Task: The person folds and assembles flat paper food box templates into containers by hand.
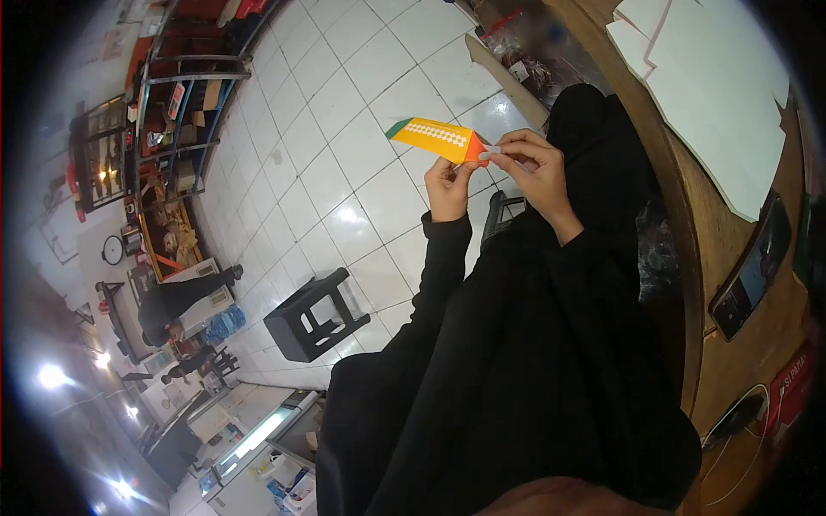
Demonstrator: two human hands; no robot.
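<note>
A small yellow box (pixel 434 140) with a green end, an orange end and a white pattern is held up over the tiled floor. My left hand (pixel 448 191) grips its lower edge near the orange end, thumb and fingers closed. At that same orange end, the fingers of my right hand (pixel 539 170) are pinched together on a small pale piece (pixel 489 155), which looks like a flap or strip; whether it is part of the box I cannot make out. The box's far side is hidden.
A black stool (pixel 317 315) stands on the floor at left. On the wooden table (pixel 688 163) at right lie white sheets (pixel 714 95), a phone (pixel 750 271) and a cable (pixel 761 413). Shelves (pixel 185 129) line the upper left. A person (pixel 168 308) in dark clothes bends over farther back.
</note>
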